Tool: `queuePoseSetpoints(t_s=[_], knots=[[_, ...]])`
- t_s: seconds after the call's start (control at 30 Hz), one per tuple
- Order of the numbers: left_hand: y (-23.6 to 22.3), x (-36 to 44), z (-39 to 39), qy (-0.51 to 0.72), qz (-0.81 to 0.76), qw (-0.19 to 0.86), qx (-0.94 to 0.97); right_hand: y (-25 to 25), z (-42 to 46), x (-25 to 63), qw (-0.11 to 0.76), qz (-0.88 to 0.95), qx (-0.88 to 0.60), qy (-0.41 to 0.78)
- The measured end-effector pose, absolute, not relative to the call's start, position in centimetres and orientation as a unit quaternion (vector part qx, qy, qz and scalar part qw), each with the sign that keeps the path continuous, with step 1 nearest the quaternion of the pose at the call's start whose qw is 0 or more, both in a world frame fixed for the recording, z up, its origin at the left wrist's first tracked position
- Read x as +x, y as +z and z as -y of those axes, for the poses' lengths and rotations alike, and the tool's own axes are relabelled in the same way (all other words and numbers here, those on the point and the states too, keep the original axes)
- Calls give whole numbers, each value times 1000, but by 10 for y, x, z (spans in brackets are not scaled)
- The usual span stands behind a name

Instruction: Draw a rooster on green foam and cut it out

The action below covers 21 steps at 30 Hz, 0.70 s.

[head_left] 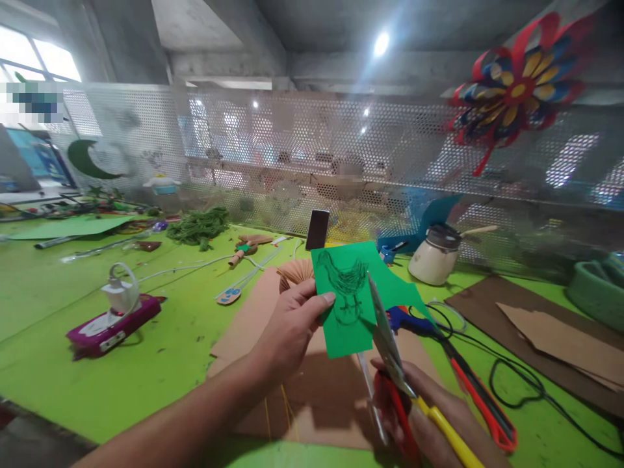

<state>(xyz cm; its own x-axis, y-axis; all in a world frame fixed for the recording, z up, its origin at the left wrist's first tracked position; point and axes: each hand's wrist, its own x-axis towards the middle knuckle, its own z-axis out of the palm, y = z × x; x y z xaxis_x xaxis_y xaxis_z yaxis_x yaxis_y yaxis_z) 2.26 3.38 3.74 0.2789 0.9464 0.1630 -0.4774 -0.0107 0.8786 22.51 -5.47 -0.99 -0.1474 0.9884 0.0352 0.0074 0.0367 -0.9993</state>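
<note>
Lower left: purple power strip (117,325), white plug (118,294) seated in it, on the green table (185,338). Left of centre: green yarn (199,227), in a heap. Centre: left hand (292,325), fingers clamped on the left edge of one green card (344,299), upright, bearing a bird drawing. Upper centre of the table: phone (318,229). Lower right of centre: right hand (419,403), fingers closed around the handles of scissors (397,361), blades at the card's right edge. Right: pale jar (433,257), dark lid.
</note>
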Motion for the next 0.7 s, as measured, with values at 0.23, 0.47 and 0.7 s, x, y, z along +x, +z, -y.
queuePoseSetpoints(t_s=[0.23,0.47,0.7], knots=[[37,23,-34,536,-267,653,463,-15,53,229,462,555,-458,519],[35,21,-36,531,-269,652,470,-11,51,228,449,561,-453,529],[34,20,-40,531,-274,642,480,-15,50,227,454,564,-447,525]])
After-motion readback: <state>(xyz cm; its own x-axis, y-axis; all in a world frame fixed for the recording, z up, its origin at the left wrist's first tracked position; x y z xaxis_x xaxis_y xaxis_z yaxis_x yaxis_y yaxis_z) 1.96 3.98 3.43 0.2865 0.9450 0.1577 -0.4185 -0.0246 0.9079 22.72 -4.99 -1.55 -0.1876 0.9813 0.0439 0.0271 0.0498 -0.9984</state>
